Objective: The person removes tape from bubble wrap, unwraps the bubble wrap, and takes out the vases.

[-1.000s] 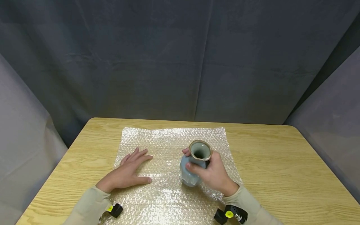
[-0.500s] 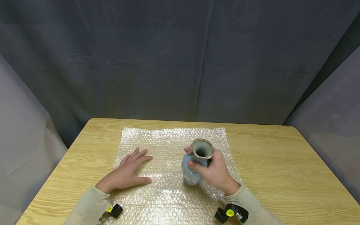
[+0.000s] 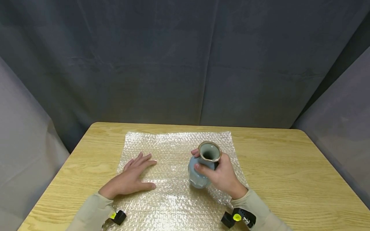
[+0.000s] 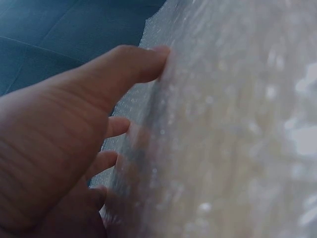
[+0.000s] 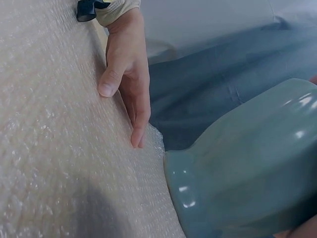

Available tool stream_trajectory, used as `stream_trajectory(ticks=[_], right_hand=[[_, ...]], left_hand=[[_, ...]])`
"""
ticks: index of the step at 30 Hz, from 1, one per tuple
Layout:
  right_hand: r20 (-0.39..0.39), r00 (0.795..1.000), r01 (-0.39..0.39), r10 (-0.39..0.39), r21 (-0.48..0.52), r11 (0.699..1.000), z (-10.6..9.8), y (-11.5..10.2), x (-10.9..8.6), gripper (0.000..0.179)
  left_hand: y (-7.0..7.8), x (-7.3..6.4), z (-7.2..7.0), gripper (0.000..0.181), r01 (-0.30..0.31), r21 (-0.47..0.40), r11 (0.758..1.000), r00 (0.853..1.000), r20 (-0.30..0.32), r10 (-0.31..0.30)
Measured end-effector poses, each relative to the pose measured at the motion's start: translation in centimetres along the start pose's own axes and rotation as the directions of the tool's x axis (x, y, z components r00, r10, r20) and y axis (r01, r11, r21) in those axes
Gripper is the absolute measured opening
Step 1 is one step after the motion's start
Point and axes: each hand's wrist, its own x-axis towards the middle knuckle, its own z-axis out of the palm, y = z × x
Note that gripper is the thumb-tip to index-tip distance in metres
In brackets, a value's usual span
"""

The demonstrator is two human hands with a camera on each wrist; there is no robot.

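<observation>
A pale blue-green ceramic vase (image 3: 197, 176) with a brown rim tilts a little in the head view, its mouth turned up. My right hand (image 3: 225, 175) grips it below the rim, thumb on the near side and fingers round the far side. In the right wrist view the foot of the vase (image 5: 247, 168) is close over the bubble wrap (image 5: 44, 124). My left hand (image 3: 130, 179) rests on the left part of the bubble wrap sheet (image 3: 173, 205), fingers straight and spread. Its thumb and fingertips touch the plastic in the left wrist view.
The bubble wrap lies flat across the middle of a light wooden table (image 3: 289, 179). A dark grey curtain (image 3: 185, 64) hangs behind the far edge, with paler cloth (image 3: 23, 144) on the left and grey cloth (image 3: 338, 122) on the right.
The right hand has shifted the vase slightly to the right and upward in the head view. The left hand has stayed in place on the bubble wrap.
</observation>
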Motion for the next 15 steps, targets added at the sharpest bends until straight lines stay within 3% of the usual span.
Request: stream_trajectory(ticks=[15], right_hand=[[-0.021, 1.0, 0.001, -0.001, 0.015, 1.0, -0.16, 0.0, 0.29, 0.026]], left_hand=[[0.15, -0.11, -0.11, 0.084, 0.008, -0.005, 1.0, 1.0, 0.007, -0.008]])
